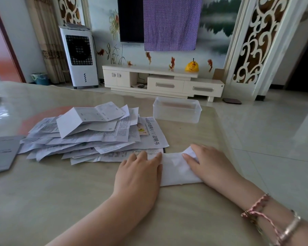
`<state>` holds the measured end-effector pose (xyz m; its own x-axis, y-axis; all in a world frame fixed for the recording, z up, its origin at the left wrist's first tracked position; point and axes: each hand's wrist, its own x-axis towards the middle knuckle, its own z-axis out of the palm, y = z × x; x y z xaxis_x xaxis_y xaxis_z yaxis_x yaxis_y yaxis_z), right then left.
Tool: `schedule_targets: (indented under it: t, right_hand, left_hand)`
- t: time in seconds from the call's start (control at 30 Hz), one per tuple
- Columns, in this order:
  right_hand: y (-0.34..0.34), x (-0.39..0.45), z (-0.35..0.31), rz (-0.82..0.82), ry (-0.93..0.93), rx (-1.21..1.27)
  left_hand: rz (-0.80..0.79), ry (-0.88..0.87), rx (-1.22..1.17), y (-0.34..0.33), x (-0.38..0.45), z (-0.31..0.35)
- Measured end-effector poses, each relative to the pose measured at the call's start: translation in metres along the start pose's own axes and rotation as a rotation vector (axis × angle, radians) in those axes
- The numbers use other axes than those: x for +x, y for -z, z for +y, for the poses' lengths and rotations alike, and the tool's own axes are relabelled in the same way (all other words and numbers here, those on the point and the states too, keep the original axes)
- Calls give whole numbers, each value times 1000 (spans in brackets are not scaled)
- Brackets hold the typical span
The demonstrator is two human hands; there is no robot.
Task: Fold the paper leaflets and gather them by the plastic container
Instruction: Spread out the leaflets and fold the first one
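the beige table [60, 201] filled the lower frame. left of centre sprawled a heap of leaflets [89, 134]; its right-hand sheet read "说明书", the rest too small to read. above centre-right stood the clear plastic container [177, 110]. a folded white leaflet [174, 168] lay at lower centre, the left hand [140, 172] flat on its left edge, the right hand [208, 166] pressing its right side with fingers slightly bent.
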<state>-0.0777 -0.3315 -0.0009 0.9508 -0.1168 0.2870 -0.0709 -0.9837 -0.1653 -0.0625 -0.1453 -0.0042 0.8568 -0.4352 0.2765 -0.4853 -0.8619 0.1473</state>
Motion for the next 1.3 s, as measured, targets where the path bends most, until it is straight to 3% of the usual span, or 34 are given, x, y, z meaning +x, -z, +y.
schedule_targets:
  t: [0.27,0.4,0.47,0.6,0.77,1.0,1.13,1.3]
  right_hand:
    - [2,3,-2,-23,-11,-85]
    - [5,-7,-5,86,4,-85]
    - [9,-15,-7,120,82,-30]
    - [12,-30,-13,8,262,78]
    - [17,-35,-2,-65,286,76]
    - [26,-34,14,-221,343,260]
    - [32,-32,23,-283,326,304]
    - [31,-33,24,-200,416,199]
  left_hand:
    - [-98,33,179,9,-2,4]
    - [-116,6,238,11,0,4]
    - [-124,-5,254,12,2,4]
    - [-123,-33,263,10,2,4]
    - [-127,-67,197,7,0,-1]
    - [22,-199,-54,7,1,-4]
    - [-2,-240,-180,7,3,-6]
    - [-113,-227,-181,12,3,-7]
